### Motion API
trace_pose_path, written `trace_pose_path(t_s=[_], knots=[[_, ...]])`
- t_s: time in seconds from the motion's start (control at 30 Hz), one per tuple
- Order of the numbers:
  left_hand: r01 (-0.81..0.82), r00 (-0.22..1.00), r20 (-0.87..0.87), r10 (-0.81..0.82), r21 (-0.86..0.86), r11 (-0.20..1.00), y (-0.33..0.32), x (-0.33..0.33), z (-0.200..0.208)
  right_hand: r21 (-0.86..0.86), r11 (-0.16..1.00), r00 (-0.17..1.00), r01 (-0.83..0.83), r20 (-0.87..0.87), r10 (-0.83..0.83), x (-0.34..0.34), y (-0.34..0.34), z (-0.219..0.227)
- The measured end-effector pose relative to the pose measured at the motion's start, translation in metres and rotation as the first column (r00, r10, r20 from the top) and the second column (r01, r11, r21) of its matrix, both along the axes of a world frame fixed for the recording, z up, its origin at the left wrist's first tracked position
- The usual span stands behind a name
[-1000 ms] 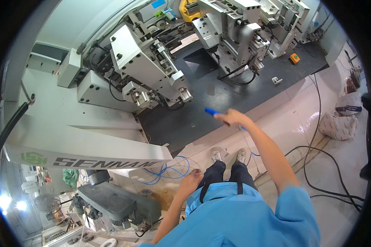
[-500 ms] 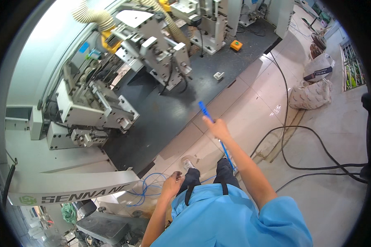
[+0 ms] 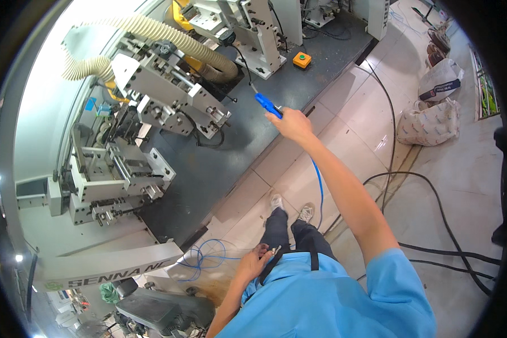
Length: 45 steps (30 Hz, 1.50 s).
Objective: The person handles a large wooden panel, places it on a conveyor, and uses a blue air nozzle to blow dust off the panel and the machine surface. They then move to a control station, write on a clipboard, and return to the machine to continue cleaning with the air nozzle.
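Observation:
My right hand (image 3: 294,125), with the arm stretched forward, is wrapped round a blue air blow gun (image 3: 269,106). The gun's thin nozzle points up and away over the dark machine bed (image 3: 239,146). A blue air hose (image 3: 320,183) hangs below this hand toward the floor. At my waist, my left hand (image 3: 254,261) has its fingers curled around a small metallic piece (image 3: 275,250); its kind is too small to make out. Beyond the blow gun stand a white metal machine unit (image 3: 174,96) and a ribbed cream duct (image 3: 177,39).
An orange box with a green button (image 3: 302,60) sits on the far bed. Another machine unit (image 3: 121,174) stands at the left, above a white frame beam (image 3: 118,267). Black cables (image 3: 434,197) and coiled blue hose (image 3: 203,259) lie on the floor. Sacks (image 3: 428,123) stand at right.
My right hand has moved forward and slightly left with the blow gun, now over the bed. A small metallic piece now shows at my left hand. The view has shifted.

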State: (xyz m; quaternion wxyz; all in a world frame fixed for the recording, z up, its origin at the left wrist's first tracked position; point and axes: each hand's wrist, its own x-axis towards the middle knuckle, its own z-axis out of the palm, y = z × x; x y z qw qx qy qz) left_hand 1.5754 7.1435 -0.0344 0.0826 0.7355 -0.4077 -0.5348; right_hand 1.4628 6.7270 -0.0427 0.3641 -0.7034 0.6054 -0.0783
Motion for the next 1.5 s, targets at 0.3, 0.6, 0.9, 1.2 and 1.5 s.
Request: trace_pose_path(t_s=[0.3,0.6,0.9,1.2,1.5], knots=[[-0.037,0.998,0.056,0.041,-0.067,0.997,-0.087,0.015,-0.009,-0.280,0.955,0.993,-0.096,-0.099,0.071,0.050,-0.099,-0.013],[0.103,0.993,0.064,-0.102,-0.022,0.994,-0.177,0.032,-0.006,0.334,0.922,0.958,-0.196,0.267,0.107,0.030,-0.124,-0.034],[0.091,0.996,0.034,-0.088,-0.116,0.989,-0.227,0.014,-0.008,0.135,0.982,0.990,-0.129,0.068,0.120,0.027,-0.123,-0.015],[0.090,0.996,0.020,-0.089,-0.023,0.996,-0.211,0.001,-0.010,0.027,0.987,0.987,-0.159,-0.028,0.160,0.050,-0.141,-0.004],[0.029,0.998,0.060,-0.029,0.003,1.000,-0.211,0.019,-0.006,0.111,0.944,0.915,-0.310,0.304,0.265,0.086,-0.141,-0.006]])
